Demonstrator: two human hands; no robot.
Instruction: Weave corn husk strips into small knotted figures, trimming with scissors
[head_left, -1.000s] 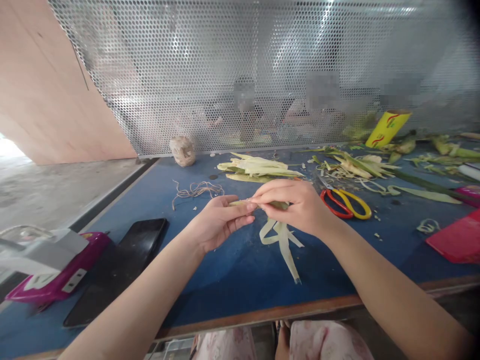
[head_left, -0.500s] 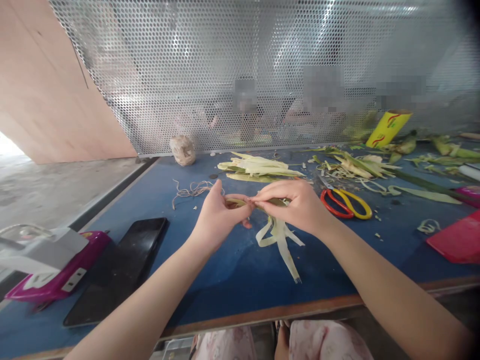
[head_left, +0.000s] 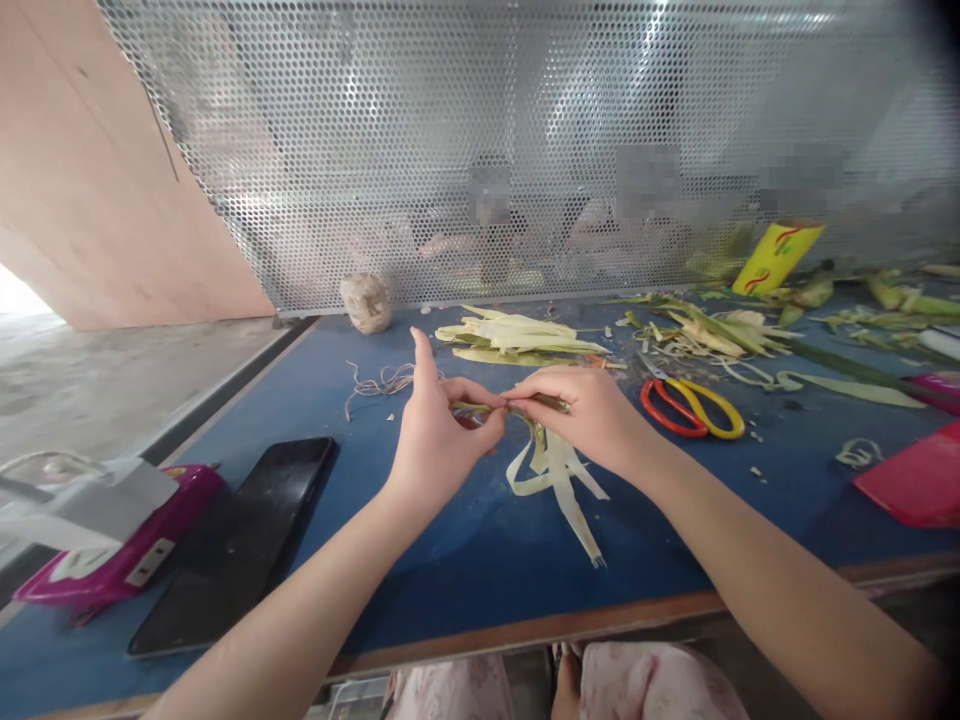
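Between my two hands I pinch a strip of pale green corn husk. My left hand holds one end between thumb and fingers, its fingertips meeting those of my right hand. Long loose husk ends hang below my right hand and trail onto the table. The exact spot where the fingers meet hides part of the strip. Just behind my hands lies a pile of flat husks. Thin brown string lies loosely coiled left of my left hand. Scissors with a red and a yellow handle rest right of my right hand.
On the blue table lie a black phone and a magenta power strip at left. A tan lump stands at the back. Husk scraps, a yellow tube and a red object are at right. Perforated metal closes the far side.
My left thumb has lifted more upright, and the left hand has turned slightly. The hanging husk loop has shifted a little left. Both hands keep their hold.
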